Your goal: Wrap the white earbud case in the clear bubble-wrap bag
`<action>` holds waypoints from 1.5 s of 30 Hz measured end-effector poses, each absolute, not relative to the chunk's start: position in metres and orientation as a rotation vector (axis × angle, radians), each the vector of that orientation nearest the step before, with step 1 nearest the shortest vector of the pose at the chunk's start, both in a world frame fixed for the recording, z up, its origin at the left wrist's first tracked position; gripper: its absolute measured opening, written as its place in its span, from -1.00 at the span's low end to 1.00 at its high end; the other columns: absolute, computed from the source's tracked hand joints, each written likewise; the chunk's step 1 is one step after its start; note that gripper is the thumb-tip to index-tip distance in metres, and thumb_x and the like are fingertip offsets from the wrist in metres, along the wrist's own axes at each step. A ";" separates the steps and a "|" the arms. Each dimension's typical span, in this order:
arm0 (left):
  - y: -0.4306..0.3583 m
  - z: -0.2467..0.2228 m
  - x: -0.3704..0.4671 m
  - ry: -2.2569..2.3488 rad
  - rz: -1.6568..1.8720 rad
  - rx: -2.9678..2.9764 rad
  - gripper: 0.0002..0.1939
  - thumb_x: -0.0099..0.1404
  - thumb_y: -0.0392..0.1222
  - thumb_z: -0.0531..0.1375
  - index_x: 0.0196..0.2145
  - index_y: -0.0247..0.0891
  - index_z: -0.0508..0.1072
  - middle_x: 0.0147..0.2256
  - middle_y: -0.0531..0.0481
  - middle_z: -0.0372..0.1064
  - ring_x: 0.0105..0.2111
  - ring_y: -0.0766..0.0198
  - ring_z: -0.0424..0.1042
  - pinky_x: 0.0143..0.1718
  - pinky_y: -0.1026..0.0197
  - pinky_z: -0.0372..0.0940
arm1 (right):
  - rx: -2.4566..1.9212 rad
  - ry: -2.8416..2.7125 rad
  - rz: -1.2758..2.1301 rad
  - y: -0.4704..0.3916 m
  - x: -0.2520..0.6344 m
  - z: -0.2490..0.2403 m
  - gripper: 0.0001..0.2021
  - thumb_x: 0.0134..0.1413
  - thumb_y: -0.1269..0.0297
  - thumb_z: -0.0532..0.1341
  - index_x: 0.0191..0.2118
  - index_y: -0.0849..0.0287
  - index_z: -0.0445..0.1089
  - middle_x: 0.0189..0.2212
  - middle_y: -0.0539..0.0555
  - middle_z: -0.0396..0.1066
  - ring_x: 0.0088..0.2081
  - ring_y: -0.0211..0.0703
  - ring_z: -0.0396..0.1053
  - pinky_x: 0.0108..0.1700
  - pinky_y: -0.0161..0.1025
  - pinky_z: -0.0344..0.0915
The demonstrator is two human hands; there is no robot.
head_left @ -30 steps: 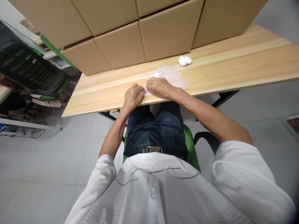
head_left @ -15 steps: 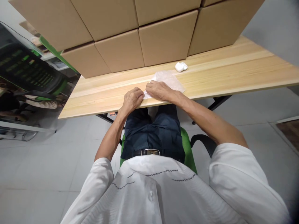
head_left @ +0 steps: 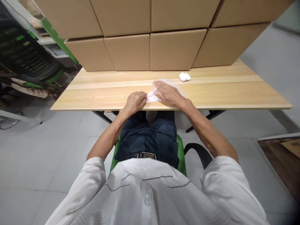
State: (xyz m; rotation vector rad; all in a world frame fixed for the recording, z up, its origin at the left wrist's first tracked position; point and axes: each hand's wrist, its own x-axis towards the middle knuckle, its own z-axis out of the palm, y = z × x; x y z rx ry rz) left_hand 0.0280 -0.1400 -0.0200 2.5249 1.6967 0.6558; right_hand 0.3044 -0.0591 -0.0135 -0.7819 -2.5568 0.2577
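A clear plastic bag [head_left: 159, 92] lies flat on the bench [head_left: 234, 93], close to its near edge and in front of the seated person. The left hand [head_left: 135, 102] is curled at the bag's left end, fingers closed in a pinch on the crumpled plastic there. The right hand [head_left: 169, 93] lies open and flat, palm down, on top of the bag, fingers stretched toward the left hand; it presses the plastic to the wood rather than gripping it. The two hands sit just beside each other, with a bunched fold of the bag between them. Part of the bag shows beyond the right hand's fingertips and along its far side.

A small white case [head_left: 184, 76] rests on the bench, beyond the right hand and apart from the bag. The bench is pale wood with long plank seams. Cardboard boxes [head_left: 174, 50] are stacked in rows along its far edge. The person sits on a green chair [head_left: 181, 153] with a black armrest. The floor [head_left: 47, 156] is grey tile. To the left stands another chair [head_left: 30, 65], black mesh with green trim.
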 end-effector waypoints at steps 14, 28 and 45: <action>-0.142 -0.024 0.027 1.761 0.639 2.524 -0.77 0.66 -0.22 0.19 -0.08 -0.11 0.68 0.06 -0.30 0.78 0.09 -0.19 0.70 0.20 -0.16 0.50 | -0.875 -2.690 0.022 -0.082 0.295 -0.011 -0.50 0.82 0.16 0.10 0.33 0.19 0.79 0.41 0.35 0.73 0.35 0.29 0.59 0.45 0.15 0.50; -0.144 -0.023 0.029 1.769 0.703 2.480 -0.77 0.65 -0.20 0.19 -0.07 -0.08 0.68 0.06 -0.25 0.78 0.10 -0.15 0.69 0.25 -0.15 0.51 | -0.836 -2.756 -0.036 -0.076 0.291 -0.009 -0.51 0.83 0.12 0.08 0.29 0.10 0.79 0.36 0.26 0.76 0.12 0.23 0.54 0.29 0.13 0.35; -0.146 -0.024 0.028 1.813 0.671 2.481 -0.71 0.68 -0.19 0.17 0.00 -0.10 0.73 0.15 -0.28 0.80 0.17 -0.23 0.70 0.30 -0.24 0.51 | -1.292 -2.446 0.108 -0.017 0.327 -0.028 -0.29 0.86 -0.13 -0.07 0.33 0.22 0.75 0.36 0.46 0.71 0.31 0.51 0.54 0.39 0.44 0.48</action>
